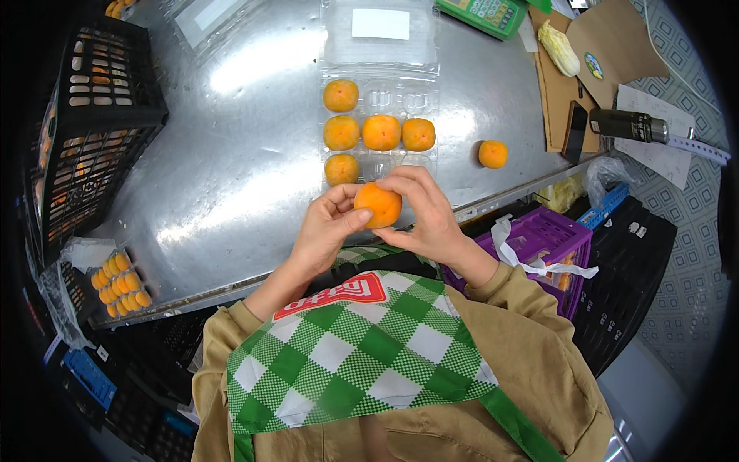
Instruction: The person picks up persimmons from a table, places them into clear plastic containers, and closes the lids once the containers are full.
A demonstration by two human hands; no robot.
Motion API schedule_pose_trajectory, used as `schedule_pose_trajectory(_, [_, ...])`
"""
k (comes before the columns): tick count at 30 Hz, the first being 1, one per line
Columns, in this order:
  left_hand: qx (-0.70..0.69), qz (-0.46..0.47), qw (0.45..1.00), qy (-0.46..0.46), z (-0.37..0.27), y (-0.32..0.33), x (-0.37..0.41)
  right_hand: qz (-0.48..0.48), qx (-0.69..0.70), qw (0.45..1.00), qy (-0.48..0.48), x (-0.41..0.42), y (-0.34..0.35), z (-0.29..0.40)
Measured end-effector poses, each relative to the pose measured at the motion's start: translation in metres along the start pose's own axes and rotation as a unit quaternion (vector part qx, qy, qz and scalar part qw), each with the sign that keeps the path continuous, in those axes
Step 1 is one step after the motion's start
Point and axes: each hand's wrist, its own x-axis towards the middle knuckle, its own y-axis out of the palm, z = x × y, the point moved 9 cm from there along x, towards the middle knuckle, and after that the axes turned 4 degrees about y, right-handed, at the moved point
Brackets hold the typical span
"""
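An orange persimmon (378, 205) is held between both hands at the front of the metal table. My left hand (328, 226) grips its left side, the thumb lying across its lower left. With fingertips over the top and thumb below, my right hand (424, 215) holds the right side. Just beyond them lies an open clear plastic clamshell tray (380, 98). Persimmons fill its left column, and two more, a middle one (381, 133) and a right one (418, 134), complete the middle row. The tray's nearest edge is partly hidden by my hands. One loose persimmon (493, 154) rests to the right.
A black plastic crate (109, 121) holding fruit stands at the left. Near the left front corner is a filled fruit tray (121, 284). A green scale (488, 14), cardboard (545, 86), a phone (575, 131) and a dark bottle (628, 125) occupy the right side. A purple crate (534, 231) sits below the table edge.
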Motion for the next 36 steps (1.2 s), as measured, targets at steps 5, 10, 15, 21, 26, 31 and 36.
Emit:
schedule_pose_trajectory(5, [0.097, -0.077, 0.992, 0.033, -0.003, -0.027, 0.001, -0.046, -0.097, 0.994, 0.039, -0.002, 0.011, -0.038])
schedule_pose_trajectory(10, [0.126, -0.114, 0.985, 0.031, -0.005, -0.047, -0.009, -0.075, -0.227, 0.971, 0.007, 0.001, 0.017, -0.043])
schedule_pose_trajectory(15, [0.123, -0.129, 0.984, 0.023, -0.001, -0.052, -0.013, -0.083, -0.257, 0.963, 0.016, 0.002, 0.018, -0.053])
schedule_pose_trajectory(21, [0.129, -0.12, 0.984, 0.028, -0.003, -0.052, -0.011, -0.084, -0.266, 0.96, 0.015, -0.002, -0.002, -0.056])
schedule_pose_trajectory(26, [0.128, -0.144, 0.981, 0.03, -0.005, -0.059, -0.013, -0.172, -0.425, 0.872, 0.173, -0.023, -0.104, -0.111])
schedule_pose_trajectory(31, [0.145, -0.109, 0.983, 0.025, -0.004, -0.048, -0.009, -0.086, -0.302, 0.888, 0.335, -0.042, -0.124, -0.17])
schedule_pose_trajectory(36, [0.163, -0.081, 0.982, 0.045, -0.008, -0.035, -0.007, -0.075, 0.06, 0.985, 0.145, -0.014, -0.082, -0.079])
